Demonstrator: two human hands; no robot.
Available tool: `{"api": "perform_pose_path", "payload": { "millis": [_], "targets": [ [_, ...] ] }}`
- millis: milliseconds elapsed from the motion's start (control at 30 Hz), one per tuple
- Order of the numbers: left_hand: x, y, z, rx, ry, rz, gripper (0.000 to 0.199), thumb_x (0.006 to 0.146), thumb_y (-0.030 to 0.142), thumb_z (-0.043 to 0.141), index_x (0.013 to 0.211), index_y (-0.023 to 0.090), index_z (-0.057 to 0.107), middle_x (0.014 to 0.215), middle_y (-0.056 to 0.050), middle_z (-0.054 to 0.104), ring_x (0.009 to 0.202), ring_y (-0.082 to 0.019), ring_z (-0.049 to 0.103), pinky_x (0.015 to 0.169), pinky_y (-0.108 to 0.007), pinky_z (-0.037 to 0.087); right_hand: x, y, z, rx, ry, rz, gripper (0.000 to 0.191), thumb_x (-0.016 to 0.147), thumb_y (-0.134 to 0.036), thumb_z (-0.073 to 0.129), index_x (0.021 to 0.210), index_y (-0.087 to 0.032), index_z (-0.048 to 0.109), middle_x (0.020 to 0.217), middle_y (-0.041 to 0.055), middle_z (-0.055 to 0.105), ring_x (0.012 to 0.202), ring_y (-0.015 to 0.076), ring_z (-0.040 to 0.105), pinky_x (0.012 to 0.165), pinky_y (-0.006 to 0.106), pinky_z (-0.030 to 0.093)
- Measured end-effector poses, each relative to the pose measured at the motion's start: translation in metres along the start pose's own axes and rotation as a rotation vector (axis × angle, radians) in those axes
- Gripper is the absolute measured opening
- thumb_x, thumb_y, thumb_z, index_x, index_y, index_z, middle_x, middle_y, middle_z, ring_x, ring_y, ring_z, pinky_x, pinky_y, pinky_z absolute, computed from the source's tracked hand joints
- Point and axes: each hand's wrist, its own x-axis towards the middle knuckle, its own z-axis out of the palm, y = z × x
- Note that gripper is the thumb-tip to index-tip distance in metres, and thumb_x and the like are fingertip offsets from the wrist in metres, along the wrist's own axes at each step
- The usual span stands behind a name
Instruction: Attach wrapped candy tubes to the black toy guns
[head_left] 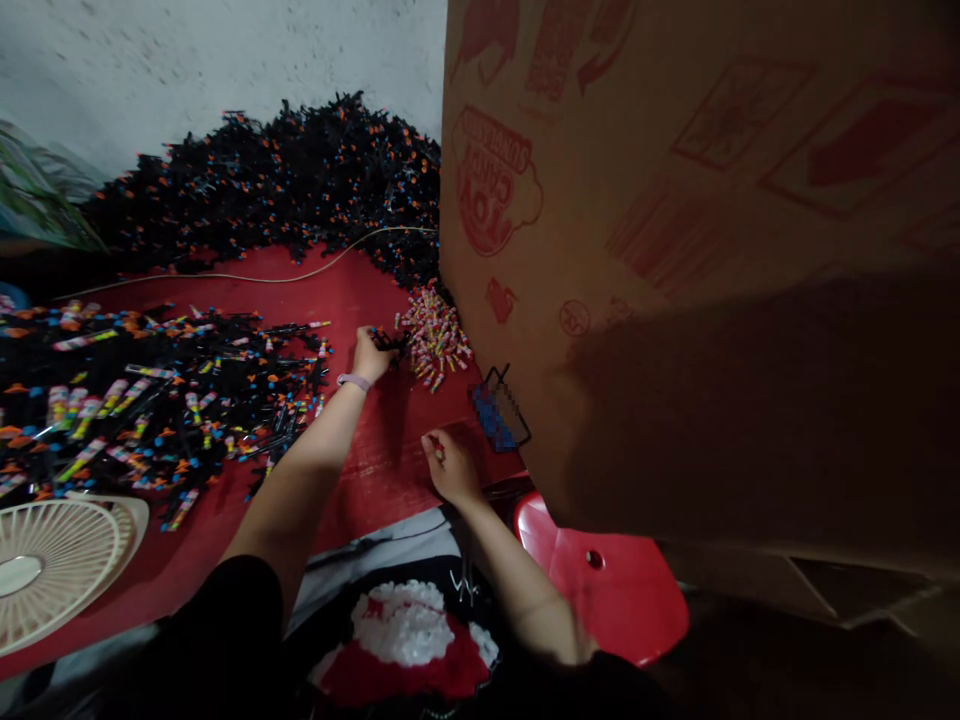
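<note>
My left hand (371,355), with a pale band on its wrist, is closed on a small black plastic toy (391,343) above the red tabletop (367,440). Just right of it lies a heap of small candy tubes (435,340) with pink, white and yellow wrappers. Nearer to my body, my right hand (451,468) is curled low over the table. Something small shows at its fingertips, too small to name. To the left spreads a pile of black toys (247,375) with orange and blue parts, several with candy tubes among them.
A large mound of black toys (300,180) rises against the wall, with a thin cable (277,279) before it. A big cardboard carton (570,250) blocks the right side. Near it are a blue item in a black wire stand (491,415), a red stool (607,590), and a fan (60,560) front left.
</note>
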Motion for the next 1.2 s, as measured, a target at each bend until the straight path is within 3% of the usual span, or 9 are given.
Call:
{"api": "perform_pose_path", "payload": {
  "millis": [233,367,467,567,633,767,900,1033,1200],
  "targets": [
    [-0.028,0.015,-0.024,-0.272,-0.048,-0.034,0.051,0.062,0.017,0.082,0.111,0.017,0.064,0.098,-0.004,0.07,0.093,-0.019,0.067,0.09,-0.032,0.054,0.001,0.004,0.001,0.08,0.071,-0.009,0.034,0.106,-0.038,0.05,0.126,-0.017,0.067,0.111,0.0143,0.077,0.101,0.0252,0.075,0.09,0.036,0.06],
    [-0.076,0.01,-0.048,-0.388,-0.128,-0.101,0.045,0.062,0.027,0.08,0.104,0.015,0.071,0.092,-0.007,0.075,0.086,-0.022,0.07,0.081,-0.034,0.056,0.003,0.008,-0.001,0.134,0.083,-0.051,0.041,0.103,-0.032,0.051,0.138,-0.016,0.065,0.119,0.0158,0.075,0.109,0.0254,0.073,0.1,0.041,0.061],
    [-0.124,-0.005,-0.065,-0.499,-0.228,-0.233,0.047,0.064,0.031,0.078,0.108,0.015,0.074,0.101,-0.013,0.081,0.093,-0.026,0.074,0.082,-0.036,0.059,0.003,0.008,-0.003,0.193,0.064,-0.096,0.045,0.103,-0.032,0.054,0.145,-0.02,0.066,0.131,0.0171,0.073,0.118,0.0259,0.07,0.108,0.044,0.057],
    [-0.174,-0.025,-0.079,-0.545,-0.303,-0.439,0.041,0.073,0.036,0.072,0.109,0.017,0.074,0.105,-0.016,0.083,0.096,-0.029,0.077,0.081,-0.041,0.062,-0.004,0.002,-0.001,0.327,-0.035,-0.028,0.053,0.108,-0.043,0.05,0.155,-0.02,0.06,0.108,0.0095,0.076,0.088,0.0201,0.071,0.085,0.034,0.061],
    [-0.203,-0.038,-0.084,-0.507,-0.268,-0.473,0.038,0.078,0.042,0.07,0.107,0.018,0.074,0.104,-0.017,0.083,0.098,-0.031,0.079,0.081,-0.044,0.063,-0.011,-0.008,0.003,0.415,-0.117,0.03,0.058,0.111,-0.052,0.047,0.158,-0.02,0.055,0.088,0.0011,0.07,0.067,0.0155,0.063,0.07,0.028,0.056],
    [-0.247,-0.048,-0.091,-0.381,-0.121,-0.309,0.046,0.077,0.059,0.081,0.101,0.021,0.075,0.102,-0.014,0.083,0.1,-0.034,0.081,0.086,-0.048,0.066,-0.025,-0.038,0.007,0.547,-0.187,-0.002,0.045,0.11,-0.063,0.052,0.128,-0.022,0.059,0.077,-0.0032,0.063,0.073,0.0165,0.064,0.078,0.029,0.055],
    [-0.271,-0.034,-0.106,-0.131,-0.088,-0.056,0.033,0.08,0.052,0.088,0.091,0.023,0.079,0.094,-0.008,0.084,0.094,-0.03,0.08,0.097,-0.048,0.065,-0.027,-0.07,-0.004,0.597,-0.315,-0.031,0.047,0.108,-0.071,0.052,0.102,-0.025,0.055,0.079,-0.0008,0.065,0.076,0.018,0.064,0.08,0.032,0.055],
    [-0.278,-0.014,-0.127,0.289,-0.204,0.43,0.021,0.102,0.029,0.066,0.11,0.024,0.085,0.114,-0.009,0.086,0.108,-0.027,0.08,0.104,-0.045,0.063,-0.026,-0.093,-0.024,0.552,-0.369,-0.035,0.051,0.109,-0.073,0.05,0.103,-0.024,0.061,0.083,0.0009,0.065,0.078,0.0183,0.063,0.079,0.032,0.055],
    [-0.28,-0.004,-0.142,0.636,-0.169,0.726,0.05,0.092,0.002,0.057,0.132,0.021,0.08,0.122,-0.009,0.085,0.106,-0.028,0.078,0.097,-0.048,0.06,-0.035,-0.104,-0.038,0.501,-0.38,-0.015,0.05,0.111,-0.069,0.05,0.121,-0.023,0.069,0.093,0.0038,0.07,0.081,0.0185,0.066,0.077,0.03,0.055]
  ]
}}
